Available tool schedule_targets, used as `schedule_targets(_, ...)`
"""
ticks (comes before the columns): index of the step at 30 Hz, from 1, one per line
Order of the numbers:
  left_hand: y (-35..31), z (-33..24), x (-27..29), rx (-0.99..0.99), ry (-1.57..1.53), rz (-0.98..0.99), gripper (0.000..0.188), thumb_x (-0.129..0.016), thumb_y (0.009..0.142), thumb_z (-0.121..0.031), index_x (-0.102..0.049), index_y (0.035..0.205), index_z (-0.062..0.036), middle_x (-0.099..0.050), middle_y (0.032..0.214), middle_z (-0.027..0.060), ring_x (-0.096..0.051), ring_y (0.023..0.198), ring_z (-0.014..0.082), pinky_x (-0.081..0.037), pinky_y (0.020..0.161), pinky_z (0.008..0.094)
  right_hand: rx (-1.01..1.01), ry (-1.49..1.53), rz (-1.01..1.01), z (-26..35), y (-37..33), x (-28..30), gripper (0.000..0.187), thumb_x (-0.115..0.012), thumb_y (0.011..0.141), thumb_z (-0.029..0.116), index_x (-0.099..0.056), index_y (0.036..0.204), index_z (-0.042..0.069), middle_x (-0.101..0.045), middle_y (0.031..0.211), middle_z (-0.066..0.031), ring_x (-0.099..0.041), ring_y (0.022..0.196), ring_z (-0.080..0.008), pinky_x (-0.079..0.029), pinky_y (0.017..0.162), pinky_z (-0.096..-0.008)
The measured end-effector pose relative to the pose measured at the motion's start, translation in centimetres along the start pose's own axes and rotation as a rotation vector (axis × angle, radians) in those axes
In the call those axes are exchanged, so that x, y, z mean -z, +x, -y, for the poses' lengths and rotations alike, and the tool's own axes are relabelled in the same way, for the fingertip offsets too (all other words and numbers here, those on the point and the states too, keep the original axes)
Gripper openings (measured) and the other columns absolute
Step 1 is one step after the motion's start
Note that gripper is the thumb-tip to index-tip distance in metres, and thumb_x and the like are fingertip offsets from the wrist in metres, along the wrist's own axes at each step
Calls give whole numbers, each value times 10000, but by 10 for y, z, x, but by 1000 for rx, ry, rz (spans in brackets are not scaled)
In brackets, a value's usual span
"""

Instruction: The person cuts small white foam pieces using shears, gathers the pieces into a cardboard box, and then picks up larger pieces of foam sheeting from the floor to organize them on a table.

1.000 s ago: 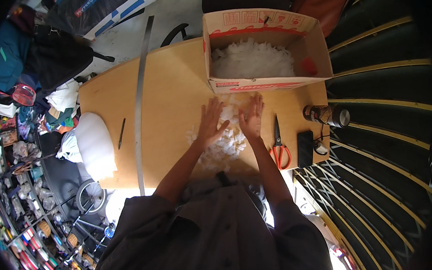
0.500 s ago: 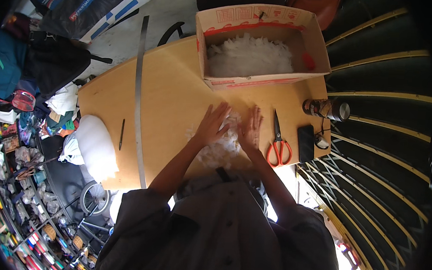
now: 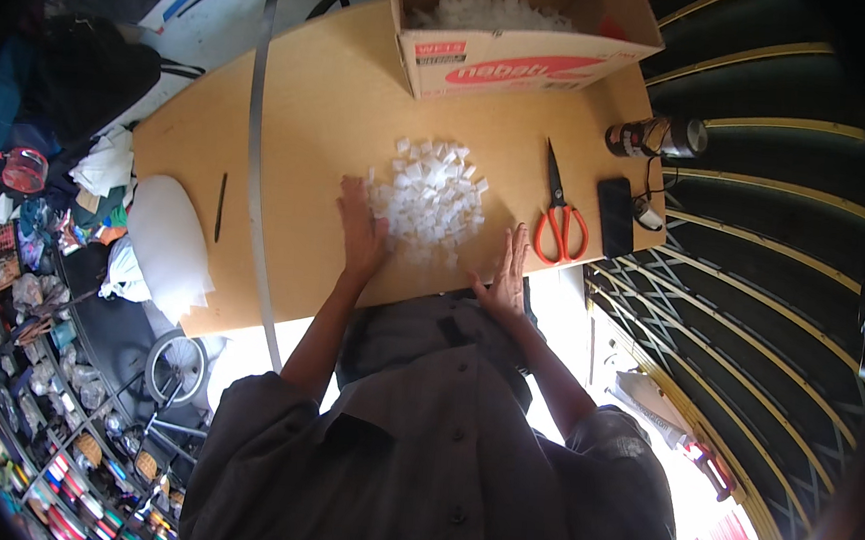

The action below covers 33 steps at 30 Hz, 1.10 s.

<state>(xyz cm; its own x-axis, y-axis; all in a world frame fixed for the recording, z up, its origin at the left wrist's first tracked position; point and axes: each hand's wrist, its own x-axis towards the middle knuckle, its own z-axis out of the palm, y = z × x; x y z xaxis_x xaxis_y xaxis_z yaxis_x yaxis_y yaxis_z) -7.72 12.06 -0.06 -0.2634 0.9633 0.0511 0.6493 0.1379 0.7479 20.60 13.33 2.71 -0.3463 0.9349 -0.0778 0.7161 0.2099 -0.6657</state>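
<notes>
White sheeting (image 3: 166, 236) lies at your far left on the wooden table (image 3: 319, 102), then a dark, slim pen-like tool (image 3: 221, 207) and a long metal strip (image 3: 258, 127) that crosses the tabletop. Next comes your left hand (image 3: 361, 233), blurred, fingers extended and thumb apart, apparently holding nothing; it is just beside the pile of small white pieces (image 3: 433, 195), though you cannot tell whether it touches them. Half a second ago both your hands were over that pile; now they have parted and drawn nearer your body, so the heap lies uncovered, which suggests a pause between gathering strokes. Beyond it stands the cardboard box (image 3: 517, 70), with more white scraps (image 3: 491, 11) inside. Your right hand (image 3: 504, 283) is spread and bare near the table's front edge, apart from the pile. Orange-handled scissors (image 3: 557, 193), a black phone (image 3: 614, 215) and a dark cylindrical container (image 3: 652, 138) sit farther right.
</notes>
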Motion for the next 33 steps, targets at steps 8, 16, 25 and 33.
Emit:
schedule_targets(8, 0, -35, -23, -75, -263, -79, 726, -497, 907, -256, -135, 1485, -8, 0, 1540, 286, -23, 1429, 442, -45, 1146, 517, 21, -21, -133, 39, 33, -61, 962, -709, 778, 364, -156, 1452, -44, -77, 1503, -338, -89, 1412, -469, -123, 1130, -569)
schedule_targets(16, -51, -12, 1, 64, 25, -171, 679, -386, 962, -332, -124, 1479, 21, -28, 1542, 278, -61, 1425, 441, -50, 1145, 522, 305, -144, 44, 63, 22, -76, 938, -715, 737, 464, -282, 1438, 14, -110, 1521, -293, -101, 1419, -448, -104, 1103, -631)
schedule_targets(25, -61, -29, 11, 0, -26, -144, 664, -372, 972, -379, -169, 1475, 5, -72, 1540, 265, -82, 1430, 411, -70, 1136, 532, 481, -469, -91, 60, 104, -58, 847, -631, 765, 595, -353, 1434, 156, -165, 1542, -182, -134, 1417, -411, -146, 1106, -616)
schedule_targets(33, 28, -20, -3, -278, 319, 180, 1119, -723, 613, -657, -266, 1469, -100, -20, 1524, 303, -2, 1398, 512, -45, 1066, 689, 367, -47, -76, 7, 147, -12, 922, -732, 739, 485, -279, 1461, 134, -93, 1510, -305, -108, 1406, -468, -153, 1129, -568)
